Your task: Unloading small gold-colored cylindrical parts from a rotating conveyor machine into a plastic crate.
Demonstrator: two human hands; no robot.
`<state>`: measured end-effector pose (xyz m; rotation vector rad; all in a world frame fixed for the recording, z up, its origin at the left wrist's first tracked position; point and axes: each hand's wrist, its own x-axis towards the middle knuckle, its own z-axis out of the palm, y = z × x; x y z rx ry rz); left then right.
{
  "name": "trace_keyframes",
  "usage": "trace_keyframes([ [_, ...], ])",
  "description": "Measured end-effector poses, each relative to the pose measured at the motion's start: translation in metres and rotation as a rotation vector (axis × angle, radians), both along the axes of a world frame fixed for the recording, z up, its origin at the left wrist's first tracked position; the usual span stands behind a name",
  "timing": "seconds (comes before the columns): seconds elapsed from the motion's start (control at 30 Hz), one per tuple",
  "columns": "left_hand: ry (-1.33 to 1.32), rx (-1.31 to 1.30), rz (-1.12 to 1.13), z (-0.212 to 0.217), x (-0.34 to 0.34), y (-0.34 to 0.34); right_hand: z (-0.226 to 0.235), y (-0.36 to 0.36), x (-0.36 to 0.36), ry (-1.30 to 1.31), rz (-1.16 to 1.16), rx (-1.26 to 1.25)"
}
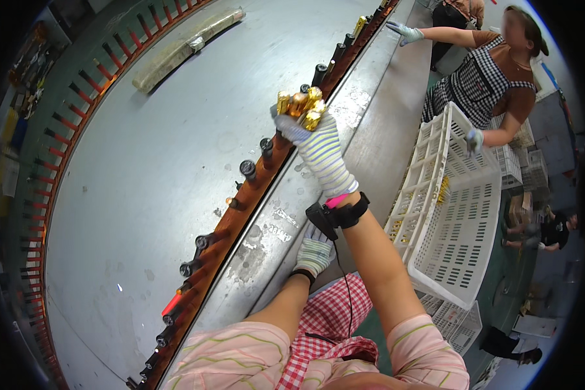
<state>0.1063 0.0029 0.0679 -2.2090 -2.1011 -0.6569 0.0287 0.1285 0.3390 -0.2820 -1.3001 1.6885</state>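
The right hand (322, 151), in a striped glove, is raised over the rim of a large round metal table (156, 162) and closes around a bunch of gold-coloured tubes (300, 104), held upright just above the ring of dark pegs (248, 170) along the table's edge. The left hand (314, 251), also gloved, rests low against the flat metal ledge (370, 136); whether it grips anything I cannot tell. A white plastic crate (458, 227) stands tilted to the right, steadied by a co-worker's gloved hand (474, 140).
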Motion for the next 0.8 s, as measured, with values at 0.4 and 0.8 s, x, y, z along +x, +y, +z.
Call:
trace_keyframes([
  [0.4, -0.152, 0.065, -0.015, 0.022, 0.014, -0.064, 0.043, -0.123, 0.029, -0.091, 0.057, 0.217],
  [0.8, -0.004, -0.053, 0.003, 0.012, 0.028, -0.097, 0.037, -0.037, 0.048, 0.074, -0.378, -0.012],
])
